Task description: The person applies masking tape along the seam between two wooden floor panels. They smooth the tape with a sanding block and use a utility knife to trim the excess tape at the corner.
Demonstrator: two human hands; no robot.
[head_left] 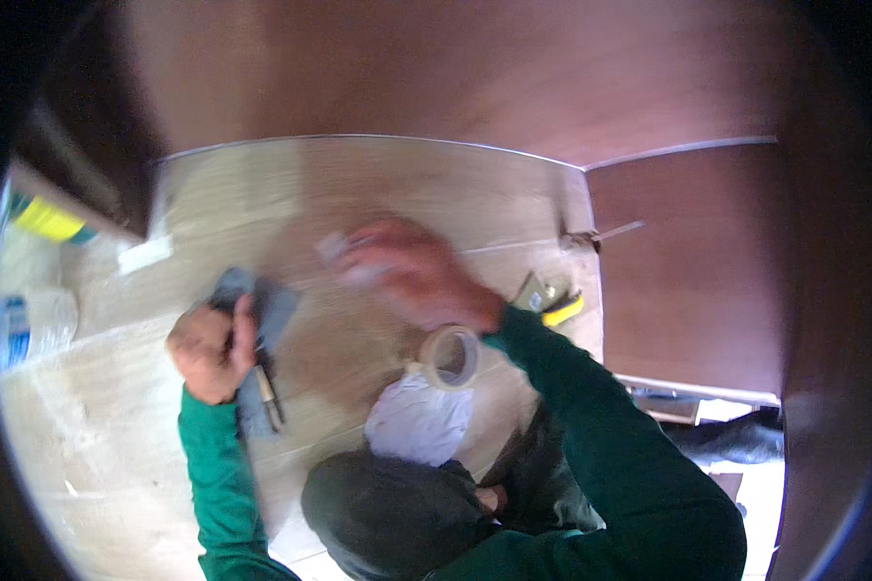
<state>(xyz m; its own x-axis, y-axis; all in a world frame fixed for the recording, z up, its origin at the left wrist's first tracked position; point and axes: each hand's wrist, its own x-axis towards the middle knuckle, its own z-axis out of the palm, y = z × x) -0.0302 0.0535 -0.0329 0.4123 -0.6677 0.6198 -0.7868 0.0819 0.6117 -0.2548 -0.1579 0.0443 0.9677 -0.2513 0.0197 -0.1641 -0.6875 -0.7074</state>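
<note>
My left hand (211, 351) is closed, thumb on top, around a dark grey flat piece (233, 284) whose kind I cannot make out. Beside and under it is a blue-grey flat sheet (277, 315). A slim tool with a light wooden handle (266, 384) shows below the thumb; whether it is held or lies there is unclear. Blurred by motion, my right hand (407, 271) reaches over the floor, its fingers pinching a small whitish piece (333, 248). Near my right wrist is a roll of tape (451, 358), next to a crumpled white cloth (417, 418).
Brown panels (688, 271) rise at the back and right of the light tiled floor (116, 387). A yellow-handled tool (563, 309) and a flat scraper-like piece (530, 291) lie at right. At left are a clear tub (53, 321), a yellow-green container (50, 220) and a white block (145, 254).
</note>
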